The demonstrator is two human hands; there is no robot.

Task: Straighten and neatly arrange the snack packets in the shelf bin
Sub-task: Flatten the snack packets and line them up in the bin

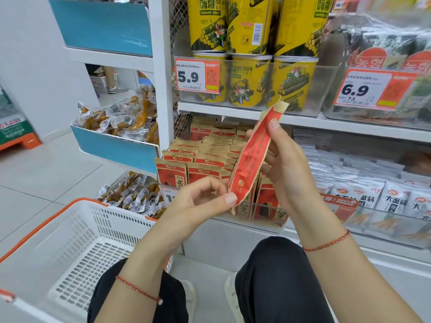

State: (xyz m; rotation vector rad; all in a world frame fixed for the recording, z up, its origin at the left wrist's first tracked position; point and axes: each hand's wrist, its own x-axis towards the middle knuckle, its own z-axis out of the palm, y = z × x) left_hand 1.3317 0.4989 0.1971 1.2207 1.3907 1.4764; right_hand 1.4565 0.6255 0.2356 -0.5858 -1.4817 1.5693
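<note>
A red and tan packet (253, 155) is held up between both hands, tilted, with its tan top end toward the upper right and its lower end toward the left hand. The lower end is pinched by the left hand (200, 201), thumb against curled fingers. The upper part is gripped by the right hand (283, 164), the thumb laid on the near face and the fingers curled behind. A red string bracelet is worn on each wrist. Just behind the packet, the bin (263, 213) is seen on the lower shelf, filled with rows of matching packets (205, 157) standing upright, and the held packet is above its front right part, clear of the rows. Yellow cans (249, 80) are stacked on the shelf above, beside a 5.9 price tag (197, 74). White packets (373, 194) are ranged to the right of the bin. A white basket (77, 248) with an orange rim is placed on the floor at the lower left, near the knees.
</note>
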